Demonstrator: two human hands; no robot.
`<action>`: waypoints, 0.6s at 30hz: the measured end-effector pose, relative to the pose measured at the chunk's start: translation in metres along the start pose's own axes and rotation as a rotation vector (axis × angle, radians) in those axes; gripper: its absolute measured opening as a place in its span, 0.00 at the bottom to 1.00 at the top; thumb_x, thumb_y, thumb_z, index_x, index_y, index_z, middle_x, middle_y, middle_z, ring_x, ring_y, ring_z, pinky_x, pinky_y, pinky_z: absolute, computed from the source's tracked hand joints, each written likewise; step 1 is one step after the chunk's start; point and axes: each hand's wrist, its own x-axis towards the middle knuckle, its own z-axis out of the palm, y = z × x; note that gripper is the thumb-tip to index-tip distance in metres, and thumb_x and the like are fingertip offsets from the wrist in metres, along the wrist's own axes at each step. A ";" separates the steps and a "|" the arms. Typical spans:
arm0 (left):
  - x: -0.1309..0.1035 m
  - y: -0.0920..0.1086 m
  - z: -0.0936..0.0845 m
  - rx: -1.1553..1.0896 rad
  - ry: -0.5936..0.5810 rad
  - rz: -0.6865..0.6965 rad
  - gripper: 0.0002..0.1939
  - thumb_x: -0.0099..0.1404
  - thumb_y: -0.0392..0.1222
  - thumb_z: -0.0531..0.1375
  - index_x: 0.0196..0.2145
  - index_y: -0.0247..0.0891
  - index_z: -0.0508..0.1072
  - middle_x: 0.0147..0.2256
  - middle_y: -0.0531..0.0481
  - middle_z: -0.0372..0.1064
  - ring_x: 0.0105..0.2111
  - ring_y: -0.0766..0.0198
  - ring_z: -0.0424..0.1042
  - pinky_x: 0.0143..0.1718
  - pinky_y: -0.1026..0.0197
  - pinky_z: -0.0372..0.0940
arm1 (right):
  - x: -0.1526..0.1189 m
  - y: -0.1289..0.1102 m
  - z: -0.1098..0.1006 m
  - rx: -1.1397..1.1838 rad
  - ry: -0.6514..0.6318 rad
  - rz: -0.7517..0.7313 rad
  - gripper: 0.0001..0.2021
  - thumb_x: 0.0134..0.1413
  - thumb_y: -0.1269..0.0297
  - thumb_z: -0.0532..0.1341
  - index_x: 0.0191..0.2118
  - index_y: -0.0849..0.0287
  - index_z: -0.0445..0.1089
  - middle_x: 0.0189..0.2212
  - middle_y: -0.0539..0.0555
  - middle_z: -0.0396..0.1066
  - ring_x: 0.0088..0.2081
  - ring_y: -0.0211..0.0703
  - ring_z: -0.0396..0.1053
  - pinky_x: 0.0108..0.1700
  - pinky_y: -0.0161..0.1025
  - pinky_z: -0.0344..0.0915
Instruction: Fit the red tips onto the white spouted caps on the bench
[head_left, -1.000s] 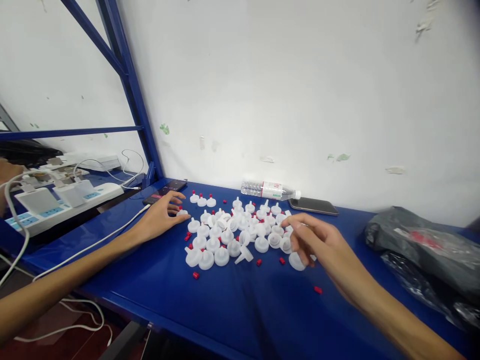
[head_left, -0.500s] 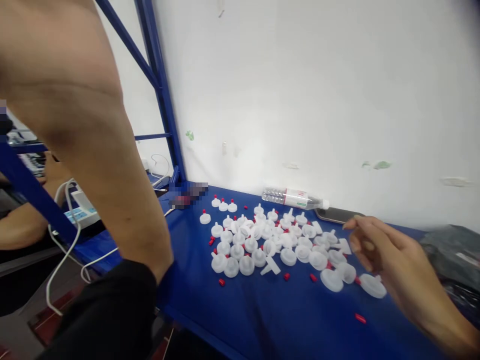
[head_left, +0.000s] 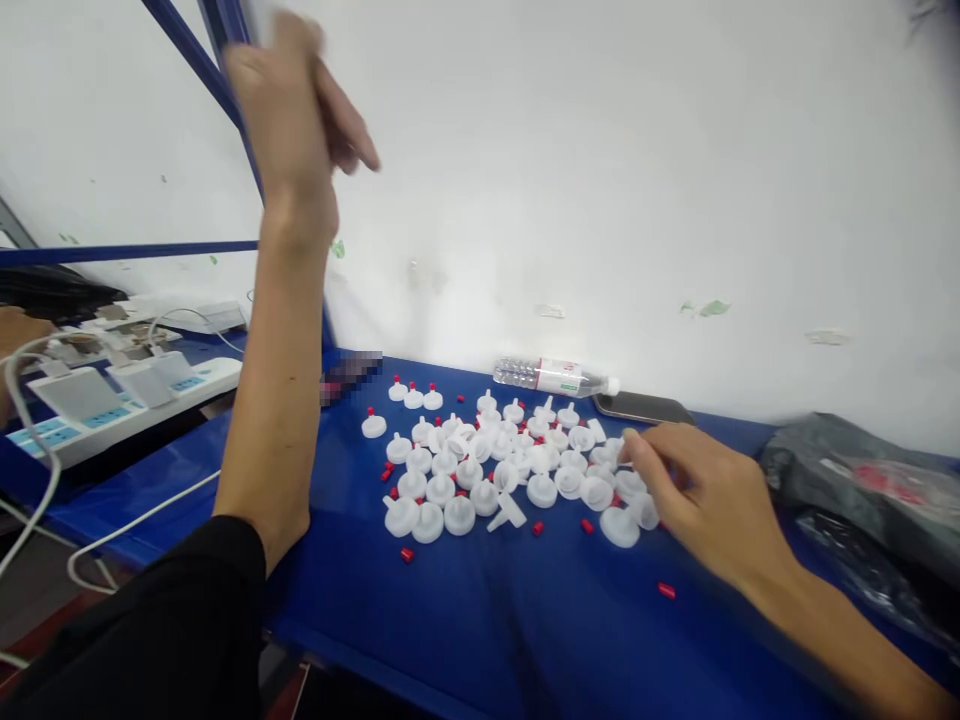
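Observation:
Many round white translucent plastic nozzle caps (head_left: pixel 459 515) lie heaped on a blue table. Short red tips (head_left: pixel 667 591) are scattered among and in front of them. At the far left of the heap, several caps stand upright with a red tip on the spout, one being this capped nozzle (head_left: pixel 373 424). My right hand (head_left: pixel 712 495) is over the heap's right edge, thumb and index tips pinched close together; anything between them is hidden. My left hand (head_left: pixel 296 120) is raised well above the table before the wall, blurred, fingers bent, with my forearm upright and elbow near the tabletop.
Against the wall lie a clear plastic bottle (head_left: pixel 559 377) and a dark phone-like slab (head_left: pixel 645 408). A grey plastic bag (head_left: pixel 840 470) sits at the right. At the left, beyond a blue frame, are a power strip (head_left: pixel 150 410) with white cables and part of another person's hand (head_left: pixel 22 330).
My left hand has come into view, raised, where before my forearm filled the left side. My right hand has moved left over the heap's edge. The view has shifted right.

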 end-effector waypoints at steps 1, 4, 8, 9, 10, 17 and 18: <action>-0.001 -0.003 0.013 0.025 0.004 -0.027 0.27 0.77 0.42 0.33 0.40 0.38 0.70 0.32 0.46 0.70 0.32 0.65 0.69 0.28 0.64 0.61 | 0.000 0.005 0.001 -0.052 -0.010 -0.033 0.21 0.71 0.51 0.54 0.30 0.54 0.73 0.28 0.52 0.73 0.30 0.45 0.69 0.34 0.43 0.61; -0.008 -0.012 0.045 0.084 -0.119 -0.053 0.23 0.72 0.43 0.45 0.28 0.35 0.75 0.29 0.43 0.76 0.26 0.65 0.69 0.28 0.60 0.64 | 0.002 0.019 0.004 -0.137 -0.045 -0.050 0.18 0.72 0.52 0.53 0.34 0.54 0.74 0.33 0.53 0.75 0.37 0.48 0.69 0.37 0.44 0.63; -0.015 -0.027 0.078 0.215 -0.469 -0.073 0.20 0.71 0.49 0.54 0.34 0.37 0.83 0.37 0.44 0.81 0.32 0.60 0.76 0.38 0.56 0.69 | 0.005 0.030 0.005 -0.129 -0.103 -0.069 0.18 0.73 0.52 0.52 0.41 0.53 0.76 0.42 0.55 0.75 0.45 0.53 0.68 0.48 0.50 0.65; -0.015 -0.031 0.085 0.264 -0.571 -0.079 0.19 0.70 0.50 0.55 0.40 0.38 0.83 0.42 0.44 0.81 0.38 0.57 0.77 0.42 0.54 0.70 | 0.005 0.032 0.005 -0.120 -0.119 -0.072 0.18 0.73 0.51 0.51 0.43 0.53 0.76 0.43 0.56 0.74 0.46 0.53 0.68 0.50 0.51 0.64; -0.016 -0.036 0.092 0.307 -0.655 -0.087 0.18 0.69 0.52 0.57 0.45 0.40 0.82 0.46 0.45 0.80 0.43 0.54 0.77 0.46 0.53 0.69 | 0.005 0.033 0.006 -0.114 -0.135 -0.071 0.19 0.73 0.51 0.51 0.44 0.53 0.76 0.44 0.57 0.73 0.48 0.54 0.67 0.51 0.53 0.64; -0.025 -0.062 0.117 0.503 -1.057 -0.190 0.26 0.70 0.55 0.64 0.60 0.39 0.71 0.61 0.40 0.67 0.58 0.47 0.70 0.58 0.38 0.66 | 0.005 0.034 0.005 -0.090 -0.166 -0.026 0.22 0.74 0.50 0.47 0.48 0.53 0.76 0.48 0.58 0.70 0.51 0.56 0.66 0.55 0.56 0.63; -0.026 -0.064 0.118 0.507 -1.071 -0.188 0.26 0.71 0.54 0.63 0.60 0.39 0.70 0.62 0.40 0.66 0.58 0.47 0.69 0.59 0.37 0.66 | 0.005 0.034 0.005 -0.088 -0.162 -0.021 0.22 0.74 0.50 0.47 0.48 0.52 0.76 0.48 0.58 0.70 0.51 0.56 0.66 0.55 0.56 0.63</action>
